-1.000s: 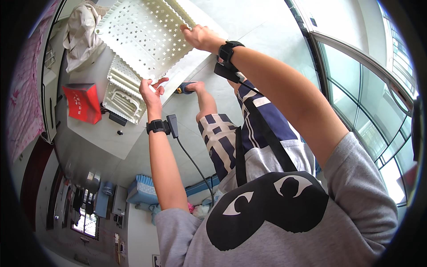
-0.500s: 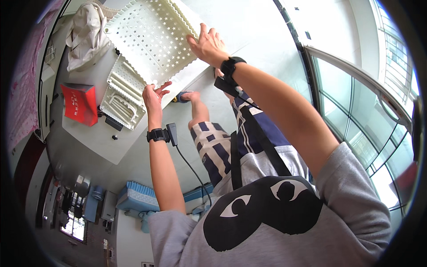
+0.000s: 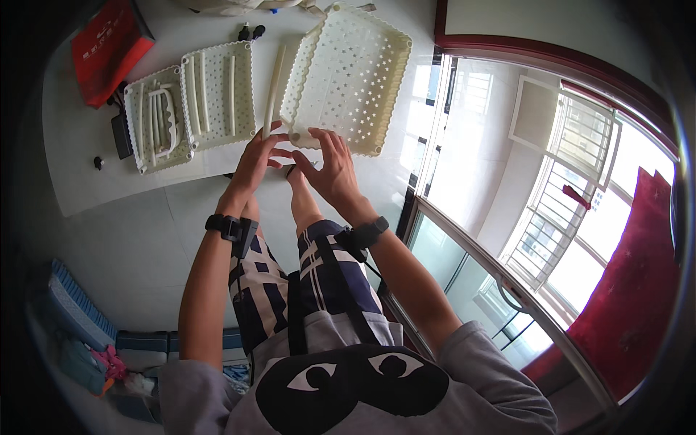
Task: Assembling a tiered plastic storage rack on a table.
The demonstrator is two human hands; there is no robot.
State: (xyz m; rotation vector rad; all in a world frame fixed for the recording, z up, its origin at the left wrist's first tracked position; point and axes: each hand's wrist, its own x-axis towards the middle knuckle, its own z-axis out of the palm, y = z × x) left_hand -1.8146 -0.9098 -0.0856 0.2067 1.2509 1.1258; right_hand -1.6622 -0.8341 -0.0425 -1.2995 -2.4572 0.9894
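The lower end of the cream rod [image 3: 275,83] is partly covered by the left hand [image 3: 254,161], so I cannot tell whether the fingers grip it or only touch it. The right hand [image 3: 333,170] hides a piece of the near rim of the star-perforated basket [image 3: 348,87]. In the scalloped tray [image 3: 167,165], the curved cream handle [image 3: 172,123] covers parts of the rods [image 3: 155,116] below. The cream cloth bag [image 3: 232,6] and the red paper bag [image 3: 109,54] are cut by the upper edge, the grey T-shirt [image 3: 188,399] by the lower one. Two black objects [image 3: 259,31] on the counter [image 3: 80,192] are too small to identify.
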